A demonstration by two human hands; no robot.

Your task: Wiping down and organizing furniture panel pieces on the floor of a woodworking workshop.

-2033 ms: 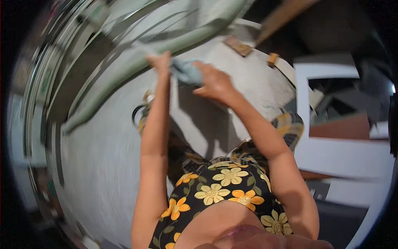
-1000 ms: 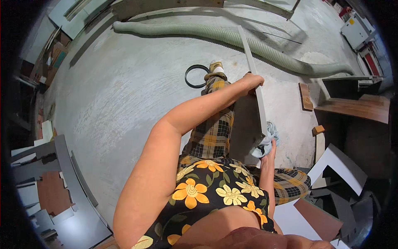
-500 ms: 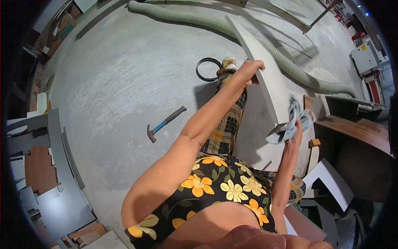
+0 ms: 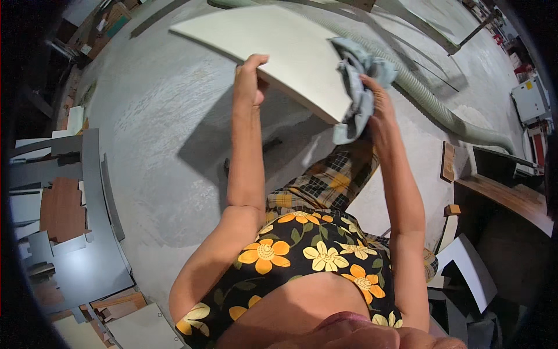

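A white rectangular panel [image 4: 273, 41] is held up off the floor, its broad face turned upward. My left hand [image 4: 250, 81] grips its near edge, thumb on top and fingers beneath. In my right hand [image 4: 378, 102] is a bunched light blue-grey cloth [image 4: 356, 87], pressed against the panel's right end. Below the panel, in its shadow, lies a hammer [image 4: 270, 144], mostly hidden by my left forearm and the dark shade.
A ribbed pale green hose [image 4: 430, 107] curves across the floor behind the panel. Board offcuts [image 4: 61, 209] are stacked at the left. On the right are wooden boards [image 4: 505, 198], a small wood block [image 4: 452, 210] and a bent white sheet [image 4: 465, 267].
The panel has swung left and tipped from edge-on to face-up, my left hand moving left with it. My right hand has brought the cloth up and left onto its end.
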